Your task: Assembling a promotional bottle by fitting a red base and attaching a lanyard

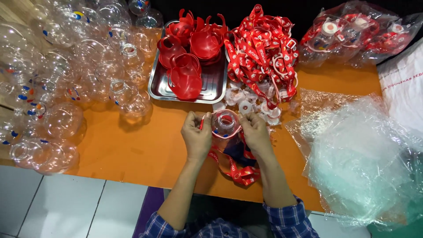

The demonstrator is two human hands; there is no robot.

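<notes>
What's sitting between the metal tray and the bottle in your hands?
In the head view, only bare orange table lies between the metal tray and the clear bottle; small white caps sit just to the right.

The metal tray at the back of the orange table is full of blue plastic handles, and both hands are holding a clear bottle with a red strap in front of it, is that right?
Not quite. The head view shows the handles in the metal tray are red, not blue. The rest holds: the left hand and right hand hold a clear bottle with a red strap on the orange table, in front of the tray.
</notes>
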